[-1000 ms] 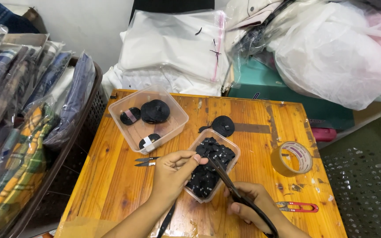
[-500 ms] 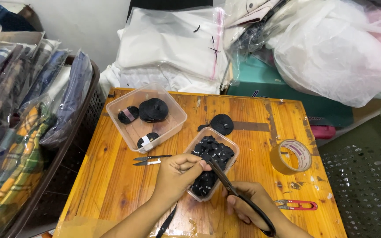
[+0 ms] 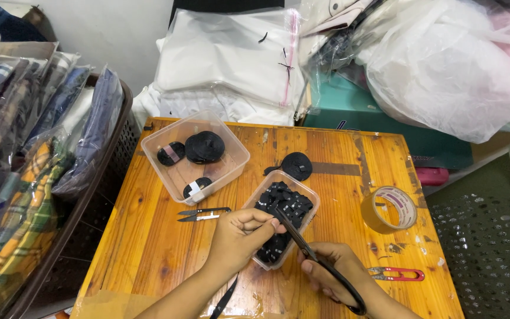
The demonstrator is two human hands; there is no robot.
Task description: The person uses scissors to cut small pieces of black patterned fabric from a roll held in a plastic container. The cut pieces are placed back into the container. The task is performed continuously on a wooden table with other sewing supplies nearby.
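My right hand (image 3: pixel 337 274) grips black scissors (image 3: pixel 314 260), their blades pointing up-left over a small clear tub (image 3: pixel 311 221) full of cut black strap pieces (image 3: pixel 284 204). My left hand (image 3: pixel 240 236) is pinched shut just left of the blade tips, on the end of a black strap (image 3: pixel 224 300) that trails down under my wrist. Both hands hover above the near half of the wooden table (image 3: pixel 149 236).
A larger clear tub (image 3: pixel 231 147) holds three black strap rolls. Another roll (image 3: pixel 296 165) lies behind the small tub. Thread snips (image 3: pixel 202 214), a tan tape roll (image 3: pixel 388 208) and red snips (image 3: pixel 399 273) lie on the table. Bagged clothes stand at left and behind.
My left hand has drawn slightly toward me and the scissor tips have closed in on its pinched fingers. The tubs and tools on the table have not moved.
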